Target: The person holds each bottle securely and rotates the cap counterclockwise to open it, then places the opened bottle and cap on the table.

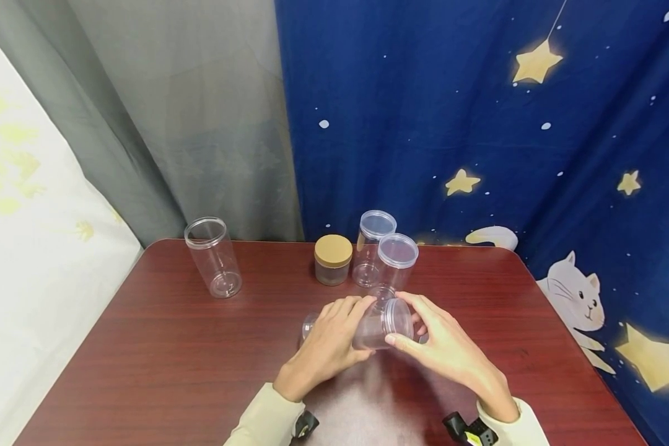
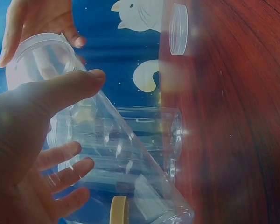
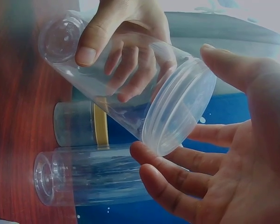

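My left hand (image 1: 329, 341) grips a clear plastic jar (image 1: 370, 333) round its middle, tilted above the table, its base toward the left. A translucent lid (image 3: 179, 109) sits at the jar's mouth, facing right. Around that lid, the thumb and fingers of my right hand (image 1: 451, 347) touch the rim; in the right wrist view the palm stands apart from the lid's face. Just behind the held jar are two tall clear jars with lids, a nearer one (image 1: 394, 269) and a farther one (image 1: 366, 254).
A short jar with a gold lid (image 1: 333, 252) stands left of the two tall jars. Farther left is a tall clear jar (image 1: 214, 263) without a lid. Near the right hand, a loose translucent lid (image 2: 178, 29) lies on the red-brown table (image 1: 228, 353). Curtains hang behind.
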{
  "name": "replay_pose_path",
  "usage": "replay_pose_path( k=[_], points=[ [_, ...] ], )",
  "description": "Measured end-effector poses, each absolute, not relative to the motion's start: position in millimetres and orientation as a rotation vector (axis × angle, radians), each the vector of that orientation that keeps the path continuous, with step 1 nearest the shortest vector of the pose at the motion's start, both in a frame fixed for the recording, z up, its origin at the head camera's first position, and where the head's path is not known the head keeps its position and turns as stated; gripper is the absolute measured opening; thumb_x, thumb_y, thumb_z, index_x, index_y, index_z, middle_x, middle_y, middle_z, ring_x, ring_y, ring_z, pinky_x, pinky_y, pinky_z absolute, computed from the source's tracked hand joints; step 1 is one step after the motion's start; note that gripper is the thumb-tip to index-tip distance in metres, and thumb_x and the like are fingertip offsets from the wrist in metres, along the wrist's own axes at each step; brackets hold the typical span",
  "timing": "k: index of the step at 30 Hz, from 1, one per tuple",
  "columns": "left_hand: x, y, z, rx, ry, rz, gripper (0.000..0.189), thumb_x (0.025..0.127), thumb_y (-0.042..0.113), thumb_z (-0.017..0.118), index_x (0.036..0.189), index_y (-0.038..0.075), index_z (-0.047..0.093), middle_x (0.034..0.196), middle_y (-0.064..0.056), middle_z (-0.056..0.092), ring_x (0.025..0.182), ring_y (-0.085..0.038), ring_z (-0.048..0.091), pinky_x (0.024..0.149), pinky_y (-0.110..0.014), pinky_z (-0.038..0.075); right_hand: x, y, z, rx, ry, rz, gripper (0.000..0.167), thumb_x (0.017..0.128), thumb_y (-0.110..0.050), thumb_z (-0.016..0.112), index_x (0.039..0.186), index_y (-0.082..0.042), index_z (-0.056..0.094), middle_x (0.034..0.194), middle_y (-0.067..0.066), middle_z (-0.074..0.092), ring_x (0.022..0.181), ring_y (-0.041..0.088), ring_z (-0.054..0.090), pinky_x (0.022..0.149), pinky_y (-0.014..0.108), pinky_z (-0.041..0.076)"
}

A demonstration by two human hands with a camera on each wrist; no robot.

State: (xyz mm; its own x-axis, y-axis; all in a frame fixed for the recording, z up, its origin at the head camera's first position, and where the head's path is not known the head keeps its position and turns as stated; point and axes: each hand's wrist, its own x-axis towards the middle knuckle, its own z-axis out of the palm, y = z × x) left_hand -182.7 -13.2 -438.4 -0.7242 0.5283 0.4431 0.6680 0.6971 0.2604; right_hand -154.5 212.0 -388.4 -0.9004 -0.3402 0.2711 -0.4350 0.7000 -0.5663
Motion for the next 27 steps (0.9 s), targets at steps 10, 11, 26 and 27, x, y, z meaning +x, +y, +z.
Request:
replay_pose_path(
  k=[10,11,26,27],
  points=[
    [-181.2,-14.0,-439.2,-0.929,-2.576,-0.594,0.091,0.068,0.042,0.088,0.144,0.016,0.044,0.124,-0.005,0.059,0.113,-0.023,0.058,0.099,-0.042,0.047,-152.4,212.3,-386.7,0.636,-2.795,0.965,0.072,0.083,-0.046,0.077,0.143,-0.019,0.049,0.117,-0.004,0.059,0.083,0.009,0.059,0.064,0.022,0.050],
    [-181.2,-14.2,-439.1,-0.929,-2.576,-0.593,0.091,0.068,0.042,0.088,0.144,0.016,0.044,0.124,-0.005,0.059,0.113,-0.023,0.058,0.099,-0.042,0.047,-152.1,212.5,-386.5,0.638,-2.801,0.969,0.073,0.082,-0.046,0.077,0.144,-0.020,0.048,0.118,-0.004,0.058,0.083,0.009,0.059,0.064,0.021,0.050],
    [-181.4,-15.9,-437.4,-0.934,-2.559,-0.608,0.091,0.068,0.039,0.089,0.144,0.016,0.043,0.124,-0.005,0.059,0.111,-0.023,0.059,0.098,-0.041,0.047,-151.6,213.1,-384.7,0.759,-2.765,0.809,0.076,0.084,-0.046,0.076,0.150,-0.030,0.041,0.142,-0.008,0.050,0.116,0.013,0.058,0.090,0.041,0.053],
    [-181.4,-16.0,-437.3,-0.933,-2.559,-0.609,0.091,0.068,0.039,0.089,0.143,0.016,0.043,0.124,-0.005,0.059,0.111,-0.023,0.059,0.098,-0.041,0.047,-151.6,213.2,-384.7,0.761,-2.765,0.808,0.076,0.084,-0.046,0.076,0.150,-0.030,0.040,0.142,-0.008,0.049,0.117,0.013,0.058,0.091,0.041,0.053]
  ],
)
